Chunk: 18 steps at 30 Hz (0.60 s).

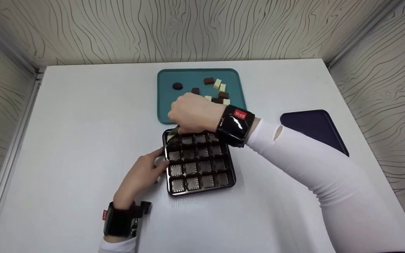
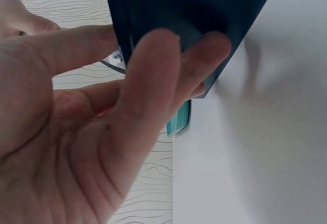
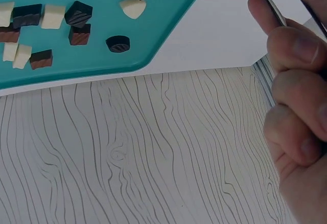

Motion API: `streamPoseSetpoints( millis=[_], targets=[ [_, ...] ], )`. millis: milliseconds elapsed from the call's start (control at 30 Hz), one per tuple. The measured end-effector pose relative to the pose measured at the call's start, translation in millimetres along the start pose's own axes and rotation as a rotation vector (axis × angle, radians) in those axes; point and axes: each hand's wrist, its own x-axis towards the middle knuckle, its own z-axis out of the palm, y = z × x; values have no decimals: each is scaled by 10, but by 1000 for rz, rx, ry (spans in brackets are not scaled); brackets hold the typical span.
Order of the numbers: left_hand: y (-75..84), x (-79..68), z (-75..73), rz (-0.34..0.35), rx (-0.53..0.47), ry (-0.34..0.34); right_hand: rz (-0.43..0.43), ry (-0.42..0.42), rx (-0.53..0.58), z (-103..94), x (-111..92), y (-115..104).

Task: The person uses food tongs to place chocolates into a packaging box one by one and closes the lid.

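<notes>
A dark chocolate box insert (image 1: 190, 168) with square compartments lies near the middle of the table. My left hand (image 1: 144, 172) holds its left side, thumb at the rim; in the left wrist view, fingers (image 2: 204, 50) reach along the underside of the dark box (image 2: 173, 9). Over the box's back left corner, my right hand (image 1: 192, 112) grips slim metal tongs (image 3: 269, 0), their two arms showing between its curled fingers. A pale greenish piece (image 1: 172, 136) shows below that hand at the corner compartment; the tong tips are mostly hidden.
Behind the box is a teal tray (image 1: 164, 105) bearing several white chocolates (image 1: 217, 84), brown chocolates (image 1: 208, 81) and a round dark chocolate (image 1: 177, 86). A dark navy lid or tray (image 1: 311, 123) lies at the right, partly under the right arm. Patterned panels (image 1: 188, 31) enclose the table.
</notes>
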Motion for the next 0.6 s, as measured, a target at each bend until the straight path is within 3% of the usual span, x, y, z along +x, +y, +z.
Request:
streamPoseSetpoints(
  millis=[433,600],
  targets=[
    [-5,-14,5,14,2,0,-71,19,-153,8,244,-222],
    [-9,-8,-4,20,15,2,-54,16,-175,28,263,-249]
  ],
)
